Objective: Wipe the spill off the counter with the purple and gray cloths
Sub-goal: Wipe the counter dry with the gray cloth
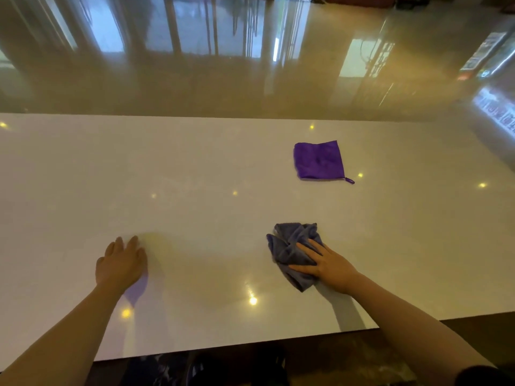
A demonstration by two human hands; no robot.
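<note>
A crumpled gray cloth (289, 242) lies on the white counter (195, 168) at the near right. My right hand (327, 264) presses flat on its near part, fingers spread over the folds. A purple cloth (319, 160), folded into a square with a small loop at one corner, lies flat farther back on the right, untouched. My left hand (121, 263) rests palm down on the bare counter at the near left, fingers slightly apart, holding nothing. I cannot make out a spill on the glossy surface.
The counter's front edge (237, 345) runs just below my forearms, with dark floor beneath. Beyond the far edge lies a shiny reflective floor (250, 65). Small ceiling-light reflections dot the counter.
</note>
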